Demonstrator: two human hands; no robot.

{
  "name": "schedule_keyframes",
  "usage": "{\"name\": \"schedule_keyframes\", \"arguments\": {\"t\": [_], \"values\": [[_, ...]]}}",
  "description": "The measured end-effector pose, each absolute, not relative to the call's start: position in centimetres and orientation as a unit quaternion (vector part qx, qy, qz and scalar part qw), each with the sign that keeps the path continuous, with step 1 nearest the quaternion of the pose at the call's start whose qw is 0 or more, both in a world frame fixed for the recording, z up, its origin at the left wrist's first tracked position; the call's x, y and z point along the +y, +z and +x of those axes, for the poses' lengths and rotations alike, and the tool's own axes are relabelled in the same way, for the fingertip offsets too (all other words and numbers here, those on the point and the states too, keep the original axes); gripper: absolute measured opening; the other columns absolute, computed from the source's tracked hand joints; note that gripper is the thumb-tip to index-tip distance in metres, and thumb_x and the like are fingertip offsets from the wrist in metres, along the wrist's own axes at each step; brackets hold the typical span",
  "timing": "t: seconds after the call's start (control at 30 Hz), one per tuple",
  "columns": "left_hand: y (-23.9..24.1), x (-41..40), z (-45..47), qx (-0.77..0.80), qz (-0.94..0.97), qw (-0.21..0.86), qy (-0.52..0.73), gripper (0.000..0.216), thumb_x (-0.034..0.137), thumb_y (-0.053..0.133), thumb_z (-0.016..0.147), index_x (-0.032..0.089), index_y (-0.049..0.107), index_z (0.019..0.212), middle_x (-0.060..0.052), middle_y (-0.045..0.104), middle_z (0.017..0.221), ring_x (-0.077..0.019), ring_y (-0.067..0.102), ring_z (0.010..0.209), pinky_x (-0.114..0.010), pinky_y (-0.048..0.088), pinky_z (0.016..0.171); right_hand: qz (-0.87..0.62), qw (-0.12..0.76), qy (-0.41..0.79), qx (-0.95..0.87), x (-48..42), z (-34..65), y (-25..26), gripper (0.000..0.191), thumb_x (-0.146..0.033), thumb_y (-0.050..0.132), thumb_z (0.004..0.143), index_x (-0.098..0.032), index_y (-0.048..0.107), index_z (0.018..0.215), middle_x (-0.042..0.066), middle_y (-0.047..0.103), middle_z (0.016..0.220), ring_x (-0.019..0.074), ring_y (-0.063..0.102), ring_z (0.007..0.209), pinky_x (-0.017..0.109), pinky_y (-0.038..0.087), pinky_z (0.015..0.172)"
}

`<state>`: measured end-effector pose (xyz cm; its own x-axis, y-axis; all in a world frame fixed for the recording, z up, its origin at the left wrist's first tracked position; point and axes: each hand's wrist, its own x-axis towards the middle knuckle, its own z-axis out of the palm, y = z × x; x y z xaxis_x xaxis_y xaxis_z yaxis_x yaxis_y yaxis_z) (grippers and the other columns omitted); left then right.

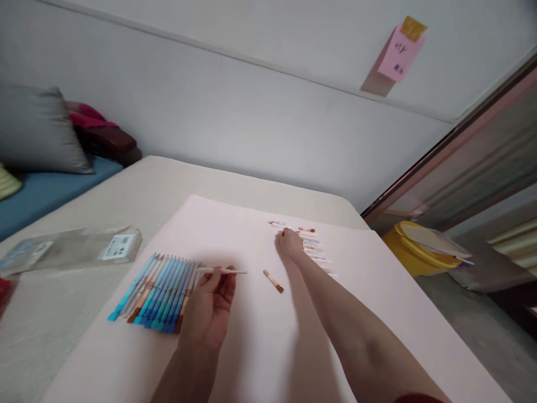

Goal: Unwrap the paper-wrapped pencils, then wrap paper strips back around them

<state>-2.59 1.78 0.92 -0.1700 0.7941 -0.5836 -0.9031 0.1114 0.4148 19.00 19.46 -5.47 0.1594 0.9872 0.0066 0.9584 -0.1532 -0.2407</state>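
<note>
My left hand (212, 308) pinches a slim pale pen (210, 270) between thumb and fingers. A thin white rod (240, 272) sticks out of the pen's right end. Close to that hand lies a row of capped pens (161, 291) in blue, teal, brown and pale tones. Farther off, my right hand (290, 244) is closed at the left end of a stack of thin white sticks (316, 259), possibly refills. Its fingertips are hidden, so what they hold does not show. Between the hands rests a small beige and brown pen cap (273, 281).
A pink sheet (235, 224) covers much of the pale table (184, 173). Beyond my right hand lie a second brown piece (306, 229) and a slim white piece (277, 223). A clear plastic bag (79, 252) is at left; a yellow bucket (409, 260) stands right.
</note>
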Motion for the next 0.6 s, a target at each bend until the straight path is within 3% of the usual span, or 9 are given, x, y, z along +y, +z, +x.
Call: {"name": "schedule_keyframes", "arguments": {"t": [0.3,0.43,0.6], "values": [[1.3,1.8,-2.5,0.387,-0.076,0.638,0.662,0.011,0.003,0.053,0.08,0.009,0.059,0.073,-0.009,0.067,0.078,-0.0138,0.067,0.073,-0.022,0.056,0.063,-0.734,0.138,0.142,-0.649,19.5,17.8,-6.3,0.017,-0.016,0.043,0.081,-0.012,0.06,0.083,0.015,0.065,0.085,0.0213,0.06,0.081,0.026,0.039,0.067],[1.2,1.7,-2.4,0.383,-0.072,0.642,0.661,0.011,0.003,0.054,0.08,0.009,0.06,0.073,-0.009,0.067,0.077,-0.0148,0.067,0.074,-0.023,0.057,0.064,-0.674,0.162,0.227,-0.684,17.9,18.0,-5.7,0.009,-0.009,0.049,0.069,-0.016,0.056,0.071,0.005,0.063,0.069,0.0148,0.059,0.064,0.022,0.039,0.057],[1.0,1.7,-2.3,0.377,-0.073,0.641,0.665,0.011,0.003,0.053,0.079,0.009,0.06,0.074,-0.009,0.067,0.077,-0.0151,0.067,0.076,-0.023,0.057,0.065,-0.587,0.18,0.326,-0.719,14.7,17.6,-5.2,0.006,-0.012,0.051,0.066,-0.017,0.054,0.065,-0.003,0.057,0.055,0.0092,0.052,0.049,0.018,0.038,0.048]]}}
